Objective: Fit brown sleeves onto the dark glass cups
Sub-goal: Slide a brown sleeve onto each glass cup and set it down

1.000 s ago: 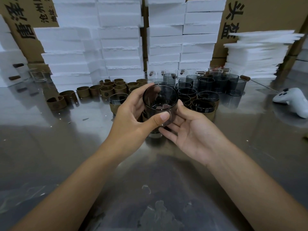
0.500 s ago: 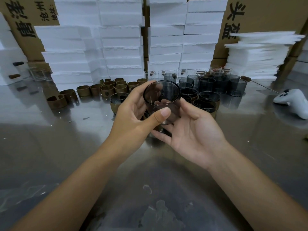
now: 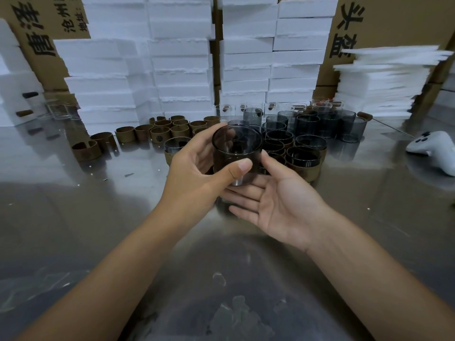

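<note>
Above the bench (image 3: 73,217), the left hand (image 3: 197,166) has its fingers (image 3: 209,135) wrapped round an unsleeved dark glass cup (image 3: 236,148), right hand (image 3: 283,205) open flat underneath, so grabbing a brown sleeve (image 3: 162,131) looks next.

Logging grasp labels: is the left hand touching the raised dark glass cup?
Touching. The head view shows the left hand gripping the dark glass cup, with the thumb pressed across its front wall and the fingers curled behind it.

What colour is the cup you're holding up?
Dark smoky grey, see-through cup; clearest in the head view.
</note>
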### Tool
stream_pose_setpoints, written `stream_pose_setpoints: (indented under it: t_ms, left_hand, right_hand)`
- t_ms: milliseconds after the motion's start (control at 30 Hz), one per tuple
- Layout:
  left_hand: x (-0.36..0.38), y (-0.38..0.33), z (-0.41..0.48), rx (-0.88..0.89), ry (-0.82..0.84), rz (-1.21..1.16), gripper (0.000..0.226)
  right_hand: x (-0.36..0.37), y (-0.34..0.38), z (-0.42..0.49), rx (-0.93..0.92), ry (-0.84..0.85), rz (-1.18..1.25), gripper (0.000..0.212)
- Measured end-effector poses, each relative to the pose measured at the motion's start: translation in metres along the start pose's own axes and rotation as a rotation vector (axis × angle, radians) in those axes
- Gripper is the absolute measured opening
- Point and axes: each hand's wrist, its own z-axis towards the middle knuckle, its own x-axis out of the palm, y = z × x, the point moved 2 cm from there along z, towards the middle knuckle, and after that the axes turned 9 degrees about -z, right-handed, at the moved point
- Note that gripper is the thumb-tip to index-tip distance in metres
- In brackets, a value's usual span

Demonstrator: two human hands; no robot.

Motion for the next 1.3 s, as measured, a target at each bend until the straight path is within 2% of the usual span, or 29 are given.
stream_pose_setpoints:
  t_ms: [167,300,400,467,533,667,800,867,1000,1133,1200,1300]
  left_hand:
    - [-0.003,0.003,0.001,-0.022,-0.021,-0.005,0.058]
    - [-0.005,0.006,0.003,-0.095,-0.067,-0.147,0.043]
    - [-0.004,0.007,0.002,-0.2,-0.034,-0.228,0.045]
    - [-0.002,0.007,0.001,-0.25,0.005,-0.272,0.047]
    - [0.0,0.005,0.0,-0.285,0.041,-0.317,0.048]
    - [0.0,0.008,0.001,-0.29,0.068,-0.304,0.066]
    - [-0.002,0.011,0.001,-0.288,0.071,-0.308,0.052]
    - [-0.003,0.011,0.002,-0.28,0.078,-0.348,0.047]
    - [-0.003,0.01,0.002,-0.265,0.046,-0.392,0.077]
    - [-0.004,0.01,0.003,-0.274,0.014,-0.429,0.089]
    - [-0.005,0.011,0.004,-0.278,0.01,-0.449,0.082]
    - [-0.007,0.013,0.006,-0.307,-0.007,-0.5,0.057]
  right_hand:
    - [-0.001,-0.001,0.001,-0.06,-0.084,-0.118,0.053]
    - [0.004,0.002,-0.002,-0.352,-0.242,-0.382,0.05]
    - [0.011,0.005,-0.007,-0.54,-0.257,-0.483,0.073]
    - [0.011,0.003,-0.005,-0.594,-0.245,-0.545,0.063]
    - [0.011,0.0,-0.004,-0.595,-0.251,-0.59,0.055]
    - [0.01,-0.002,-0.002,-0.606,-0.261,-0.609,0.049]
    - [0.011,-0.002,-0.002,-0.63,-0.257,-0.579,0.051]
    - [0.012,0.0,-0.004,-0.641,-0.224,-0.54,0.043]
    - [0.012,0.005,-0.008,-0.642,-0.167,-0.486,0.03]
    - [0.01,0.007,-0.012,-0.618,-0.123,-0.449,0.03]
    - [0.009,0.008,-0.012,-0.594,-0.103,-0.41,0.032]
    - [0.007,0.01,-0.012,-0.573,-0.056,-0.348,0.026]
